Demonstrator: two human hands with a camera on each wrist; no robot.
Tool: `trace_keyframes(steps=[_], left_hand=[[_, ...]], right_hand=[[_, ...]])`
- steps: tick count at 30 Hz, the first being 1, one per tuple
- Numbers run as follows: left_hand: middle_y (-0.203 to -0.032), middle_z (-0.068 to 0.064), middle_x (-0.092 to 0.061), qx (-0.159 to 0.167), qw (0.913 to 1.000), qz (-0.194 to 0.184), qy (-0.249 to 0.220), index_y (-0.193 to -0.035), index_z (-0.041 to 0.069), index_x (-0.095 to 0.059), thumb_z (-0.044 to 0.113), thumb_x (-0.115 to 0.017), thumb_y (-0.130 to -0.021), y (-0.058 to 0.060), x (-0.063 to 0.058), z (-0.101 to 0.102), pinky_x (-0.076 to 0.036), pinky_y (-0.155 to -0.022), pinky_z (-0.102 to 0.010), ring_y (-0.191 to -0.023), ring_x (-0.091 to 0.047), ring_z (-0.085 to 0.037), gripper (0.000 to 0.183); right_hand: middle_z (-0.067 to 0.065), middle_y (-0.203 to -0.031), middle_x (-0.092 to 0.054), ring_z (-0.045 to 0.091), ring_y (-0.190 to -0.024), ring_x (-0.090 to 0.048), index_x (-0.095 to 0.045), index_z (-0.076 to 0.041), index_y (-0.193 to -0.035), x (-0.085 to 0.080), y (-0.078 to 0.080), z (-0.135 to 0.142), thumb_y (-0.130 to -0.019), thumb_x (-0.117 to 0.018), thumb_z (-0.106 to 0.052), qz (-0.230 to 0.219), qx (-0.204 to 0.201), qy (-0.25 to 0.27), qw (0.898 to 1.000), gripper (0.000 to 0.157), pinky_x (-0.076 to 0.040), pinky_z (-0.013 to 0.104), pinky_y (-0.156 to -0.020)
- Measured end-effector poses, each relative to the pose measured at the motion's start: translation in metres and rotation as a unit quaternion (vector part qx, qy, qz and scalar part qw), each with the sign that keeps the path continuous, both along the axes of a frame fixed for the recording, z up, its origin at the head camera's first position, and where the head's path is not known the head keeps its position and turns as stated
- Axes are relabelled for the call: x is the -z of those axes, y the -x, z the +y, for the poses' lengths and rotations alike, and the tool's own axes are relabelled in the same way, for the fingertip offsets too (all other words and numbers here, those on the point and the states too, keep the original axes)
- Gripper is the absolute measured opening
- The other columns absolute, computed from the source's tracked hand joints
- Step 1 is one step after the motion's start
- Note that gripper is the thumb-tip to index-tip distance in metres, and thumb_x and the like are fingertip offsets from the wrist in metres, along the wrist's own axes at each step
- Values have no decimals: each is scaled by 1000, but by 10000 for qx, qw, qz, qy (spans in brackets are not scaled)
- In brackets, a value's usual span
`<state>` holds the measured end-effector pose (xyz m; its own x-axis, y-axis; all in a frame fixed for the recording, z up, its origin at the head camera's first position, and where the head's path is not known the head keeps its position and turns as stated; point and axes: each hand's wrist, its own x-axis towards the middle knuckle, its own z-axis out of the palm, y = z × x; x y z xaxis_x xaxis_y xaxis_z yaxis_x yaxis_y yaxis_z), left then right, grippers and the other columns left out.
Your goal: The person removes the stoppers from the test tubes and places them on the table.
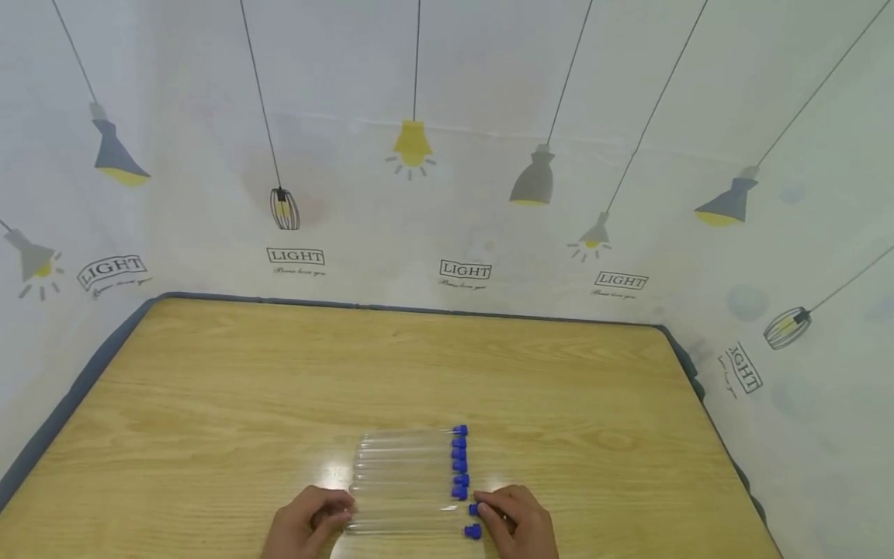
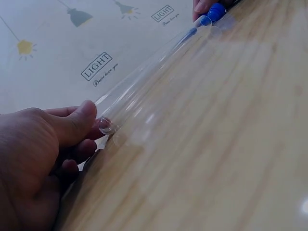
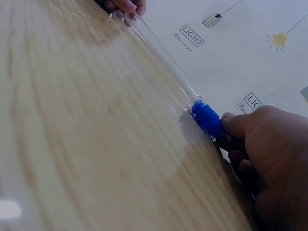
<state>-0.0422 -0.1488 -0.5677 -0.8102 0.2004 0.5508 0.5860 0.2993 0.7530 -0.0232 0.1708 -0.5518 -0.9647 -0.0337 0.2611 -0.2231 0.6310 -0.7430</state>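
Note:
Clear test tubes [image 1: 401, 456] with blue caps lie side by side in a row on the wooden table, caps to the right. My left hand [image 1: 307, 520] is at their rounded left ends; in the left wrist view its thumb and fingers pinch the end of a test tube [image 2: 144, 79]. Opposite it, my right hand [image 1: 518, 522] pinches the blue cap [image 1: 473, 509] of the second tube from the front. The front tube's blue cap [image 1: 472, 531] sits just below those fingertips. In the right wrist view the thumb presses against a blue cap [image 3: 207, 119] at the tube's mouth.
The light wood table [image 1: 391, 357] stretches out beyond the tubes, with a dark edge along its back and sides. Behind it stands a pale wall [image 1: 363, 194] printed with hanging lamps and the word LIGHT.

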Motion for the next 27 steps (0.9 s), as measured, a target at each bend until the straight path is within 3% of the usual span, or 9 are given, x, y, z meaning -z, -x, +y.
trace_keyframes(steps=[11, 18, 27], left_hand=[[-84, 11, -64, -411, 9980, 176, 454, -89, 17, -72, -8, -82, -61, 3, -6, 6, -38, -53, -11, -67, -48, -2, 38], [-83, 12, -63, -490, 9977, -43, 476, -88, 15, -73, -7, -83, -61, 0, -8, 7, -42, -57, -12, -73, -53, -4, 36], [-82, 12, -62, -616, 9968, 100, 502, -85, 14, -73, -7, -85, -57, 2, -9, 8, -45, -64, -11, -74, -57, -5, 37]], right_hand=[[-22, -79, -57, -1, -70, -50, -77, -22, -92, 3, 1, -1, -79, -78, -7, 515, -61, 8, 9987, 19, -44, 17, -52], [-23, -81, -58, 0, -72, -52, -77, -22, -91, 5, 2, 0, -76, -80, -4, 743, -127, 81, 9971, 24, -43, 13, -55], [-23, -81, -59, -1, -71, -51, -76, -24, -93, 6, 2, 0, -78, -79, -7, 762, -244, 109, 9967, 23, -43, 15, -55]])
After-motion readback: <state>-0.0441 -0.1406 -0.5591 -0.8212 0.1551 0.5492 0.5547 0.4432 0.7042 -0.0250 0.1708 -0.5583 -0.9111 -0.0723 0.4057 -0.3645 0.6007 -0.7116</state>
